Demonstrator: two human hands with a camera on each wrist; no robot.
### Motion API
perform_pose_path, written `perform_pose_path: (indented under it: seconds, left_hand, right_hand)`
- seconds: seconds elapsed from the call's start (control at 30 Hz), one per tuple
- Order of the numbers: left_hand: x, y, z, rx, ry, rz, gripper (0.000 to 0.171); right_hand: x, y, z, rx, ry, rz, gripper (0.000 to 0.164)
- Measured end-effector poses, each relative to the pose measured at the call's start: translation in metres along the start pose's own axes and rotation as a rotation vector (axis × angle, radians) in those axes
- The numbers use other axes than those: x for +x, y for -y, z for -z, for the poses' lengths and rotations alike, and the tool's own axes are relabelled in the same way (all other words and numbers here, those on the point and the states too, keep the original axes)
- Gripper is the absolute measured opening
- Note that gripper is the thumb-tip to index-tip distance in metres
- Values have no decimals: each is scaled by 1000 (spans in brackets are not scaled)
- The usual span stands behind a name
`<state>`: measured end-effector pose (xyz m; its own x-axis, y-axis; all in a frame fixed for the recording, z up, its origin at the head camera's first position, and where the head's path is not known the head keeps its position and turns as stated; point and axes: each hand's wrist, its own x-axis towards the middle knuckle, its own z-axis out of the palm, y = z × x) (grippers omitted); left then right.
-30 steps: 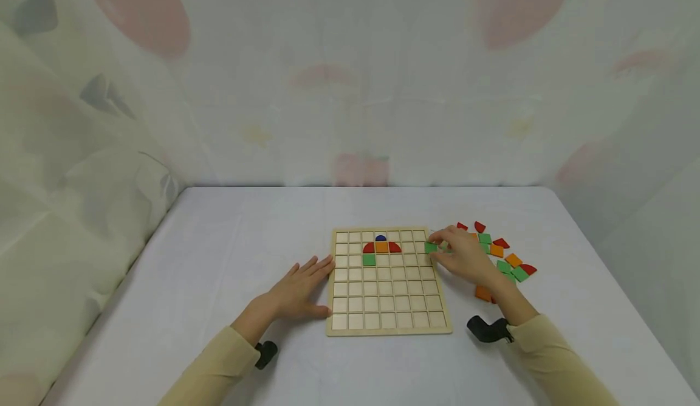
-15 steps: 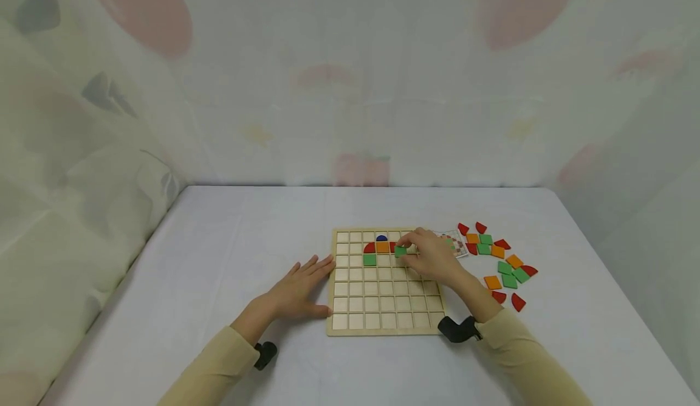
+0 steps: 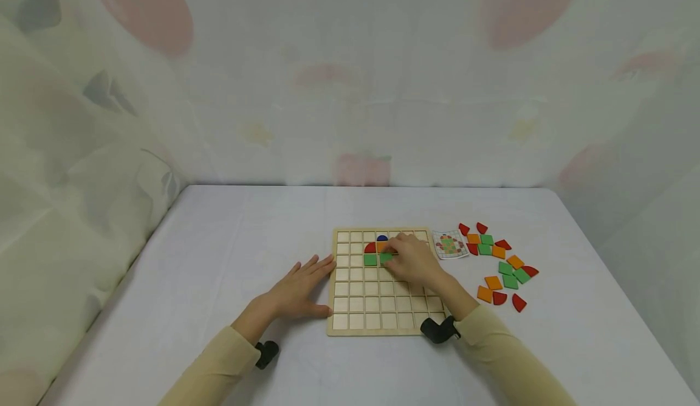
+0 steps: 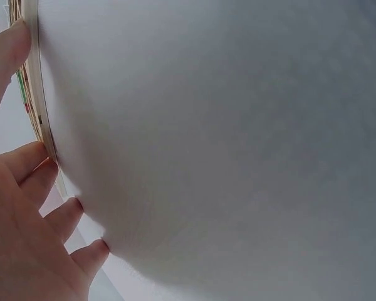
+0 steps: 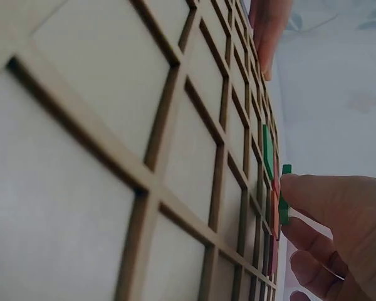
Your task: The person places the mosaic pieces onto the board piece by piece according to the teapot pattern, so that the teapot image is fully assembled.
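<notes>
A wooden grid board [image 3: 355, 304] lies on the white table. My left hand [image 3: 298, 292] rests beside it, fingers straight, with thumb and fingertips at its left edge. My right hand [image 3: 414, 261] pinches a green square tile [image 3: 385, 259] between thumb and fingers over the upper part of the grid. The right wrist view shows that green tile [image 5: 286, 169] held on edge, close over the board. In the cells sit a green square [image 3: 370, 260], a red quarter-circle [image 3: 370, 247], an orange square [image 3: 381, 247] and a blue half-circle [image 3: 382, 237]. My right hand hides the second red quarter-circle.
A pattern card [image 3: 451, 245] lies against the board's upper right side. Several loose tiles spread to the right of it, among them an orange square [image 3: 485, 294], a red quarter-circle [image 3: 519, 302] and a green square [image 3: 510, 281]. Patterned cloth [image 3: 350, 90] hangs behind the table.
My right hand has carried the green tile leftward from the board's right edge to beside the placed green square. The pattern card has come into full view. My left hand has stayed put.
</notes>
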<state>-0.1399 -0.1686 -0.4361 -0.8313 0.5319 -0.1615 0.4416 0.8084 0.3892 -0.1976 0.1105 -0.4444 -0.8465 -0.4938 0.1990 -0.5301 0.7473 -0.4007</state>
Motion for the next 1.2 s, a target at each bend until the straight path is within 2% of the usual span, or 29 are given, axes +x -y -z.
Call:
perform_pose_path:
  seconds: [0.3, 0.63, 0.83, 1.2]
  left_hand:
    - [1, 0, 0, 0, 0, 2, 91]
    - [2, 0, -1, 5, -3, 6, 91]
    - [2, 0, -2, 2, 3, 9, 91]
    - [1, -1, -1, 3, 1, 11, 90]
  right_hand:
    - [2, 0, -5, -83, 6, 28, 20]
    - [2, 0, -6, -100, -11, 39, 21]
    - [0, -2, -4, -48, -15, 35, 23]
    - [-12, -16, 9, 75, -82, 2, 22]
